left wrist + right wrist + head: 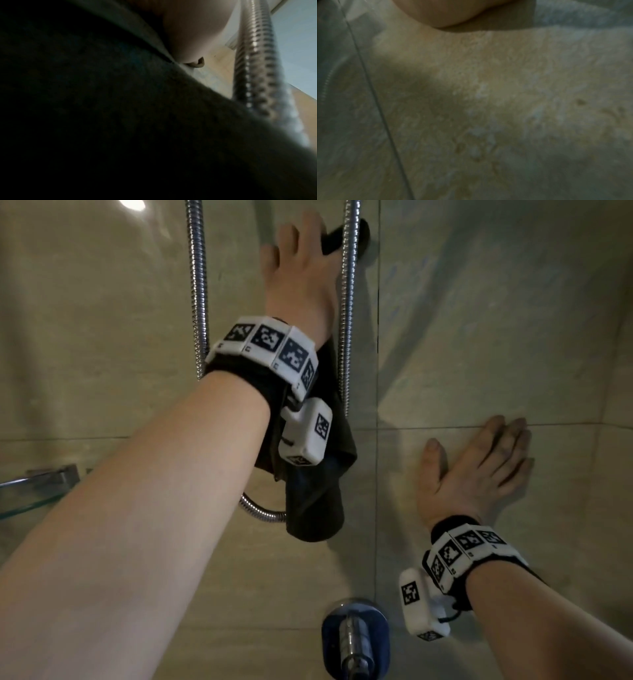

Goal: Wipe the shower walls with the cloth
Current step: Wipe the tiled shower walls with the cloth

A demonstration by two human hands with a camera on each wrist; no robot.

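The dark cloth (315,501) lies under my left hand (298,268) against the beige tiled shower wall (479,337). Its loose end hangs below my wrist. That hand is raised high, with fingers stretched flat up the wall over the cloth. In the left wrist view the cloth (102,121) fills most of the picture, with the hand's thumb (197,33) above it. My right hand (479,470) rests flat on the wall lower right, fingers spread, holding nothing. The right wrist view shows only the heel of the hand (453,12) and tile (505,108).
Two runs of chrome shower hose (198,285) hang down the wall, one on each side of my left hand; the right run (254,67) passes close to the cloth. A chrome tap (356,635) juts out at the bottom centre. A glass shelf (30,494) sits at the left.
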